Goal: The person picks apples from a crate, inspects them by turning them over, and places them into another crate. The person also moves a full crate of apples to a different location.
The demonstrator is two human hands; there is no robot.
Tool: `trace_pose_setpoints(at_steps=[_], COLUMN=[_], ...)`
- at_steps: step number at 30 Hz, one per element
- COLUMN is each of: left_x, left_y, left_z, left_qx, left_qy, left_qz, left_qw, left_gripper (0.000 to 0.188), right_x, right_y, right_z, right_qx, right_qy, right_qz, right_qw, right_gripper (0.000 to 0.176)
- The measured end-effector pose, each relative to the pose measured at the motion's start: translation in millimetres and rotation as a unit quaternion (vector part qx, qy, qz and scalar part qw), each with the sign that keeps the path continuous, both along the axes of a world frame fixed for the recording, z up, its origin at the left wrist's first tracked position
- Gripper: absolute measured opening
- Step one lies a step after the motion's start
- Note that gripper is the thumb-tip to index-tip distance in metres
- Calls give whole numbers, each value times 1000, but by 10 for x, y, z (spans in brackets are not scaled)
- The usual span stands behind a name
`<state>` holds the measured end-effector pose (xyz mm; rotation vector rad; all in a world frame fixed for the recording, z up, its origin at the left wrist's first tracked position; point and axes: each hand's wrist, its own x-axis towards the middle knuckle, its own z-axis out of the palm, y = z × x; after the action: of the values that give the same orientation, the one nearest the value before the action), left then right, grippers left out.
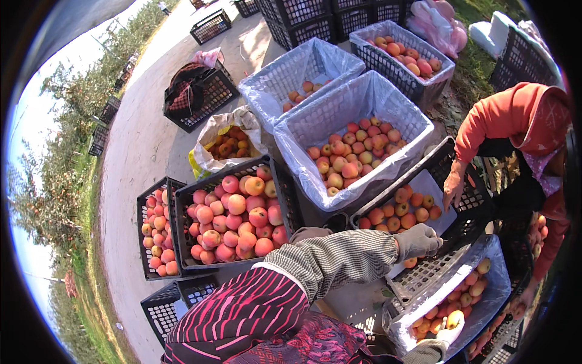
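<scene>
My left hand, in a grey glove, is over the near end of a black plastic crate holding a layer of apples. Its fingers are curled closed and no apple shows in them. A striped oversleeve covers that forearm. At the lower right, my right hand, in a pale glove, grips a yellow-red apple. This apple is above a crate lined with clear plastic film, where more red apples lie.
Opposite, a person in red sleeves reaches one hand into the black crate. A heaped crate of apples stands left, beside a white sack of apples. Film-lined crates stand beyond, with stacked black crates behind.
</scene>
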<state>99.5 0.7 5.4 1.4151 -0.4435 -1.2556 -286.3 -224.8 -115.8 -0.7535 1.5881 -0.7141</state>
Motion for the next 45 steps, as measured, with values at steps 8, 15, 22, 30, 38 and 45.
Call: trace_pose_setpoints(at_steps=[8, 15, 22, 30, 38, 45], left_x=[-83, -392, -605, -159, -80, -87], left_y=[3, 266, 386, 522, 479, 324], left_z=[-21, 237, 291, 465, 225, 64], left_qx=[-18, -69, -163, -193, -88, -125], left_qy=[-17, -81, -141, 55, -167, -340], left_qz=[2, -224, -180, -7, 79, 13], left_qw=[1000, 969, 960, 980, 979, 932], left_gripper=[31, 30, 26, 19, 38, 92], right_x=[-333, 1960, 3056, 3351, 3149, 2646], right_y=[277, 806, 1396, 1487, 1079, 1306], right_z=[139, 485, -1375, -1924, -345, 1387], right_qx=[-40, -86, -111, -38, 152, 11], right_qy=[108, 35, 379, 395, -249, -416], right_qz=[54, 339, 763, 841, 571, 449], right_qw=[992, 936, 512, 368, 768, 790], right_gripper=[38, 40, 64, 73, 83, 92])
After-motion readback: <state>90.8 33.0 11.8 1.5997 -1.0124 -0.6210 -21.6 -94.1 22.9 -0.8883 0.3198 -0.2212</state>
